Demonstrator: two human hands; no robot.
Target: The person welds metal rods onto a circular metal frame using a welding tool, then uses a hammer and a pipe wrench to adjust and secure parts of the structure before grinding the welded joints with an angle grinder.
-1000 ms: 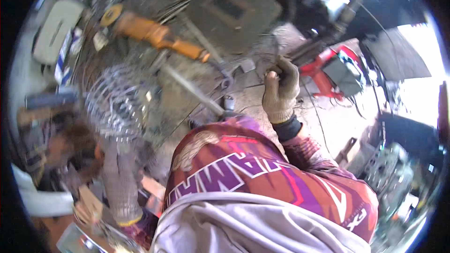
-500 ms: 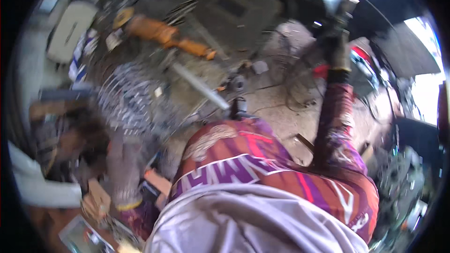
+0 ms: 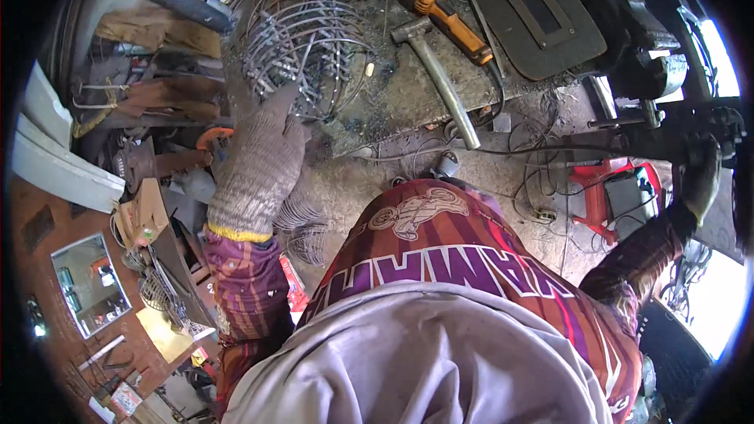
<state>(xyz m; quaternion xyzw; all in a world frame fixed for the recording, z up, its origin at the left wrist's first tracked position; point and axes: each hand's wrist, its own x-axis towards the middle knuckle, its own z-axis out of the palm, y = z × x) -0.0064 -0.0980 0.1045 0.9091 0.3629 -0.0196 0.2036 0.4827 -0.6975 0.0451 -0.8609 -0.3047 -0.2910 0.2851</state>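
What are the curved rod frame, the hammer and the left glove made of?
Rod frame: probably bare steel; its thin grey bars catch bright highlights. Hammer: apparently metal throughout, its handle smooth and dully shiny. Left glove: knitted yarn, perhaps cotton, matte; ribbing shows above the yellow cuff edge.

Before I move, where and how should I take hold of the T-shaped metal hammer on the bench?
Grip the hammer by the handle's near end, likely from the wearer's side: that slim, straight end juts past the edge of the bench, while the crosswise head lies farther in.
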